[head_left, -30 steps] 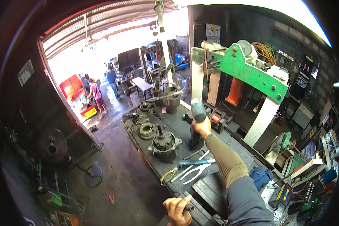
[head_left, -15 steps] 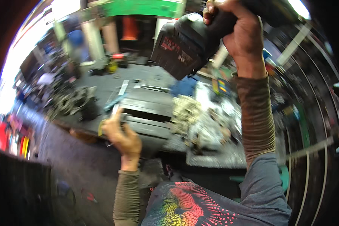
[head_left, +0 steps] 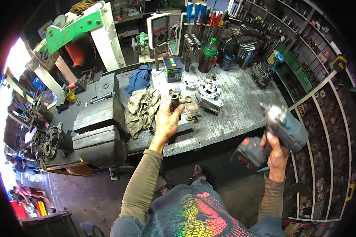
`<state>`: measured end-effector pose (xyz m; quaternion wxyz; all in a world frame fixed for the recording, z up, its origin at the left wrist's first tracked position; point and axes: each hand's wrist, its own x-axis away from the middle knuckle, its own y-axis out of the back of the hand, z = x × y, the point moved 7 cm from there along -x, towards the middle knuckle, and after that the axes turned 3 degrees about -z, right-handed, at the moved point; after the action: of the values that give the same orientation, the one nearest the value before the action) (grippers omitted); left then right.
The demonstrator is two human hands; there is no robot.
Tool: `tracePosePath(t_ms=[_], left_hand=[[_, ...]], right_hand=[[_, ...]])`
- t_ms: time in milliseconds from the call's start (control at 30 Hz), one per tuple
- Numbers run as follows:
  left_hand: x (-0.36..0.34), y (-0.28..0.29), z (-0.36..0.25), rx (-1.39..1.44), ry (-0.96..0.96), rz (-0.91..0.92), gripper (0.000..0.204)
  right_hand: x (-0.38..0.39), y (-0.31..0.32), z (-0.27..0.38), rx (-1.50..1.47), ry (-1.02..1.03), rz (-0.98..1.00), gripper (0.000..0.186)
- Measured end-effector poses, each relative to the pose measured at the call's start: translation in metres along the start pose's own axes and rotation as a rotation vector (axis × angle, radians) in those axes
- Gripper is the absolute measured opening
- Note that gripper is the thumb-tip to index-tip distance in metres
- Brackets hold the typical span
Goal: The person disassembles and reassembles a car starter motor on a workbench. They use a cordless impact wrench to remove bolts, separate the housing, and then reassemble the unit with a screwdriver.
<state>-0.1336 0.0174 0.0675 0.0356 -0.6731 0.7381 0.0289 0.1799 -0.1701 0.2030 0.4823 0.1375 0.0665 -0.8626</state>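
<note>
My right hand (head_left: 276, 154) is wrapped round the grip of a cordless impact wrench (head_left: 285, 128), raised past the bench's right front edge. Its black battery pack (head_left: 249, 156) points left and is slightly blurred. Over the bench, my left hand (head_left: 168, 123) is closed with a short metal cylinder, apparently a socket (head_left: 174, 98), upright at its fingertips. Just beyond that hand lie a metal ring (head_left: 188, 99) and other small parts. An opened alternator housing (head_left: 209, 90) with copper-coloured bits rests right of them. A crumpled beige rag (head_left: 142, 108) is left of my left hand.
A big grey bench vise (head_left: 99, 118) stands left, with a wrench (head_left: 101, 98) on it. At the back are a blue cloth (head_left: 139, 80), a black box (head_left: 173, 69) and a green-capped bottle (head_left: 209, 51). Another alternator (head_left: 262, 74) sits back right. Loaded shelves (head_left: 324, 118) flank the right side.
The view has swung right. My left hand has gone from the vise to the small parts, and my right hand has lowered the impact wrench from high up toward the bench's right side.
</note>
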Motion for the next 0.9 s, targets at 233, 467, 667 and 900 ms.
tracePosePath(t_ms=[233, 467, 667, 900], left_hand=[[-0.036, -0.039, 0.059, 0.057, -0.054, -0.103, 0.019], [-0.025, -0.047, 0.059, -0.05, -0.017, -0.223, 0.018], [-0.019, -0.052, 0.058, 0.065, 0.044, -0.285, 0.018], [-0.011, -0.06, 0.048, -0.233, 0.041, -0.383, 0.015]], right_hand=[[-0.003, 0.101, -0.112, -0.098, -0.304, -0.026, 0.02], [-0.035, 0.136, -0.182, 0.032, -0.309, 0.078, 0.018], [-0.065, 0.134, -0.212, 0.168, -0.304, 0.236, 0.021], [-0.078, 0.117, -0.219, 0.063, -0.358, 0.289, 0.014]])
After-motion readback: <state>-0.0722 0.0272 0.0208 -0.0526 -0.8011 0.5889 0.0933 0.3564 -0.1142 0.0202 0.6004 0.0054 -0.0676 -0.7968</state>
